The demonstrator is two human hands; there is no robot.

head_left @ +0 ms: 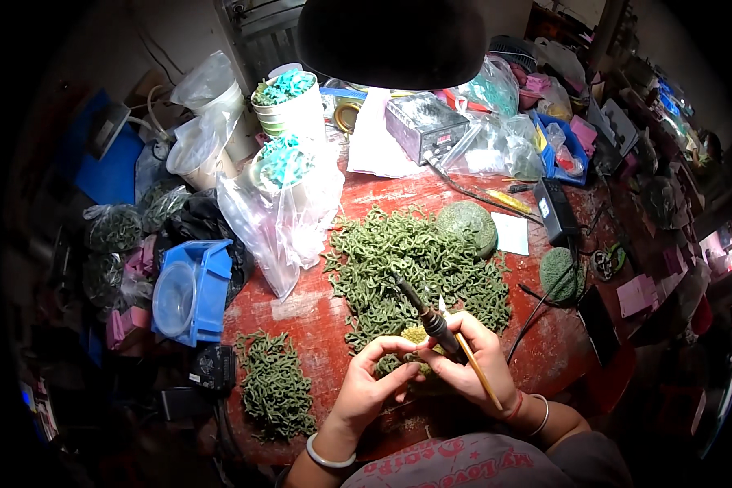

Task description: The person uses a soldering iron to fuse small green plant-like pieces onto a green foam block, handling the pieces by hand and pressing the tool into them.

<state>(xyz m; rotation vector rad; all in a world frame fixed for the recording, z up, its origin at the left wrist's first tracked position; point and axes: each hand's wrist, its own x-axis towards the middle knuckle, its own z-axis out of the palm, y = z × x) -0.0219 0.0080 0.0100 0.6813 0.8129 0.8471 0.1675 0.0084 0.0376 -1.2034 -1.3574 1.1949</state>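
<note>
My right hand (478,362) is closed around a dark pen-shaped tool (436,327), which looks like a soldering iron with a slender tip pointing up and left. A thin wooden-handled tool (480,370) slants through the same fingers. Beside it, my left hand (376,381) pinches at a small yellow-green textured piece (415,334), partly hidden by the fingertips. Both hands meet at the near side of a big heap of curly green pieces (407,260). Left of my left forearm lies a smaller heap of green pieces (275,386).
A speckled green dome (468,226) and a green ball (561,275) sit on the red table (289,313). Toward the back stand a grey power box (425,126) and plastic-bagged tubs (289,183). A blue bin (211,285) is left; a black adapter (555,211) with cables is right.
</note>
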